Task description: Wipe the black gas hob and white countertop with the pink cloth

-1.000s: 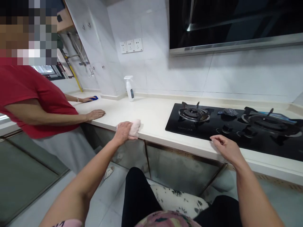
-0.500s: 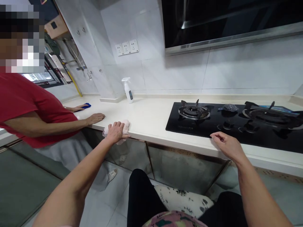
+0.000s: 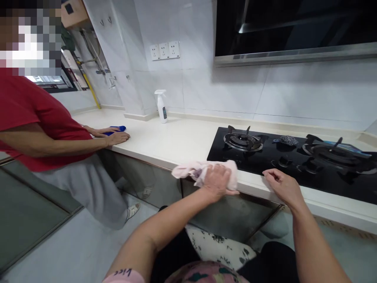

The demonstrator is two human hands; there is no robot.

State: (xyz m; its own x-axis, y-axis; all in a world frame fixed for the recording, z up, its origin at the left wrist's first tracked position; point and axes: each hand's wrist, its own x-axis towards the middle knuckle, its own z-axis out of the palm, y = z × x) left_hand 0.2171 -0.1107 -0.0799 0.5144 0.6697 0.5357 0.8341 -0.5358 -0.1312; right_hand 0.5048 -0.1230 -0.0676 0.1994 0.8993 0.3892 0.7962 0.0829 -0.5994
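Note:
My left hand [image 3: 216, 180] presses a pale pink cloth [image 3: 188, 169] over the front edge of the white countertop [image 3: 179, 139], just in front of the stove's left corner. The hand has its fingers bent over the cloth, whose loose end trails to the left. My right hand [image 3: 282, 186] rests by the counter's front edge below the black gas stove [image 3: 253, 161]. Its fingers are curled in, and nothing shows in them.
A co-worker in a red top [image 3: 55, 118] stands at the left, one hand on a blue cloth [image 3: 119, 129]. A white spray bottle [image 3: 161, 108] stands near the wall. A scouring pad [image 3: 287, 140] lies between the burners. The range hood [image 3: 294, 31] hangs above.
My left hand has slid the pink cloth rightward along the counter edge to the stove's corner. My right hand has stayed by the stove. The co-worker's blue cloth has moved nearer their other hand.

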